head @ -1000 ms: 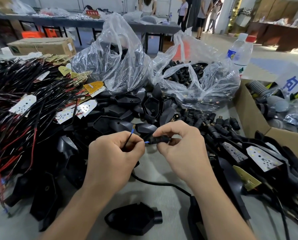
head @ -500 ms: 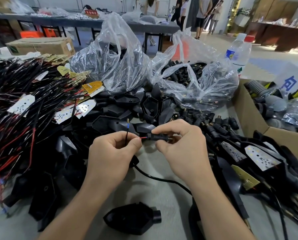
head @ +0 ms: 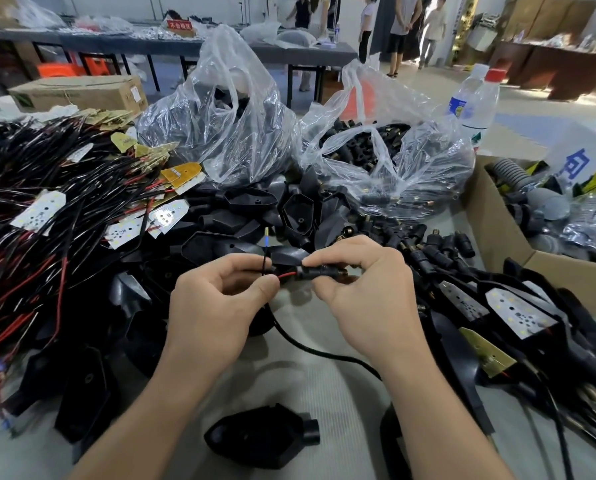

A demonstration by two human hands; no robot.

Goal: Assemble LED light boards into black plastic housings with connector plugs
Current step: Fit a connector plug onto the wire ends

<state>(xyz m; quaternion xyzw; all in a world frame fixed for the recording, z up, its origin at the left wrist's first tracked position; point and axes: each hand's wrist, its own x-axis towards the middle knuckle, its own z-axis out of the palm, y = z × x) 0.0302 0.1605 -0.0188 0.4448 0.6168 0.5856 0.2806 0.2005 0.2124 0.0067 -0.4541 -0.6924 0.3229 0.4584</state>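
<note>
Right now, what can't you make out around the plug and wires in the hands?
Head view only:
- How deep the thin red wire sits in the small black connector plug: fingers of the right hand cover the joint.
- Where the thick black cable ends: it passes under the right forearm.

The red sign (head: 179, 25) at the back reads 不合格区; the white card (head: 575, 161) bears one blue character, unclear.
</note>
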